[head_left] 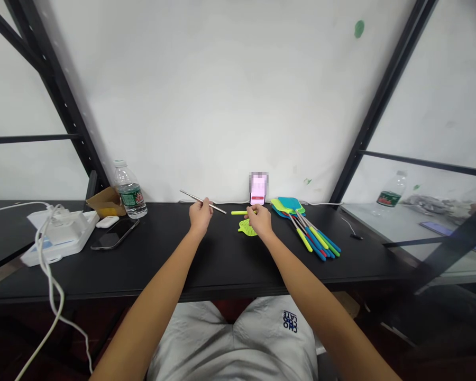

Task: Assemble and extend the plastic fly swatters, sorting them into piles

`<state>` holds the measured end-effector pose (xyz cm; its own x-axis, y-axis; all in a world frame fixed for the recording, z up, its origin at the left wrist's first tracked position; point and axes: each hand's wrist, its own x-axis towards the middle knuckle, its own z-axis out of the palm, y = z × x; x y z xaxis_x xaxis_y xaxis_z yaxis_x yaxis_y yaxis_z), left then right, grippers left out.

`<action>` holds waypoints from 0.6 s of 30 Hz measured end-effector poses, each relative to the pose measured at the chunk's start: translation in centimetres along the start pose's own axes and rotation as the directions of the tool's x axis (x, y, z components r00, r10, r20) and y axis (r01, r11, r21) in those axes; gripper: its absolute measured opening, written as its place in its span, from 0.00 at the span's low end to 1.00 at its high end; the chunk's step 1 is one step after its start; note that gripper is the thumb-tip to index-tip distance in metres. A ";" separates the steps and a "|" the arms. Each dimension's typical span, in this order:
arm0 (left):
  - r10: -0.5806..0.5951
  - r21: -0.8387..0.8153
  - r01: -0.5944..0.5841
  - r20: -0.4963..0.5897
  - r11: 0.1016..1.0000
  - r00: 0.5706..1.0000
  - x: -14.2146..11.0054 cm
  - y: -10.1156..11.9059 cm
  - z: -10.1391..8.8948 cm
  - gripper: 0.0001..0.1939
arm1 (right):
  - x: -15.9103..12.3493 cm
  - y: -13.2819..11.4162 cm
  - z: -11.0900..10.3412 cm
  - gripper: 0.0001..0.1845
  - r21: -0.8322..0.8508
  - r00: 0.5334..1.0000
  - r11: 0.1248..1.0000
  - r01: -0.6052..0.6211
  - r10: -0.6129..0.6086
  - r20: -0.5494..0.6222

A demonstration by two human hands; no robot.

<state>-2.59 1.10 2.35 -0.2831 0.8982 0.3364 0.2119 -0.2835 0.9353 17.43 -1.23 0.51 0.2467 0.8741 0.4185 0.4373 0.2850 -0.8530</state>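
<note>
Gripping a thin metal rod (192,198) in a closed left hand (200,217), the person works at a black table (222,264), just left of an upright phone (258,189) whose screen is blurred pink. The rod lies slantwise through the fist, with both ends showing. The right hand (258,221) is also closed, directly in front of the phone, around a short lime-green plastic tube (238,212) that juts out leftward. The tube's tip sits just beside the rod's right end, not quite touching it. A lime-green fly swatter head (246,228) lies flat on the table under the right hand's near side, partly hidden by it. A fanned pile of fly swatters (307,228) with green, blue and red handles lies just right of the phone. Well left of the phone stand a water bottle (130,191) and a cardboard box (105,202), with a dark smartphone (115,234) lying nearby, and a white tray (59,238) holding a charger (65,225) farther out.
</note>
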 end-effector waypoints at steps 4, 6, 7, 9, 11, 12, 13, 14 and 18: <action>-0.242 -0.361 0.207 -0.057 0.909 0.969 0.3 0.2 0.0 0.10 | -0.2 -0.3 0.1 0.09 0.035 0.999 0.999 -0.028 0.026 0.039; -0.287 -0.428 0.251 -0.020 0.868 0.958 0.2 0.4 -0.1 0.08 | -0.3 -0.5 0.1 0.09 0.051 0.997 0.998 -0.035 0.032 0.067; -0.294 -0.447 0.260 -0.007 0.856 0.956 0.1 0.5 -0.1 0.08 | -0.4 -0.7 0.1 0.08 0.064 0.996 0.997 -0.037 0.032 0.078; -0.291 -0.467 0.260 0.007 0.845 0.957 -0.1 0.7 -0.2 0.08 | -0.5 -0.8 0.1 0.08 0.096 0.995 0.995 -0.037 0.028 0.097; -0.283 -0.478 0.254 0.012 0.841 0.959 -0.2 0.7 -0.1 0.08 | -0.5 -0.8 0.2 0.08 0.123 0.993 0.992 -0.031 0.017 0.118; -0.282 -0.481 0.253 0.013 0.839 0.959 -0.2 0.7 -0.1 0.08 | -0.5 -0.7 0.2 0.09 0.129 0.992 0.991 -0.026 0.009 0.128; -0.282 -0.482 0.254 0.014 0.839 0.959 -0.3 0.7 -0.1 0.08 | -0.5 -0.7 0.3 0.09 0.131 0.991 0.991 -0.018 0.000 0.135; -0.282 -0.483 0.255 0.016 0.838 0.959 -0.3 0.7 0.0 0.09 | -0.5 -0.6 0.3 0.09 0.132 0.990 0.991 -0.010 -0.009 0.141; -0.277 -0.489 0.263 0.044 0.832 0.960 -0.3 0.5 0.0 0.10 | -0.5 -0.5 0.5 0.10 0.127 0.990 0.992 0.017 -0.034 0.138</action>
<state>-2.38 0.72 2.75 -0.2890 0.9555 0.0589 -0.3551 -0.1641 0.9203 16.71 -1.59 0.56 0.1098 0.9097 0.4004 0.3281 0.3471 -0.8786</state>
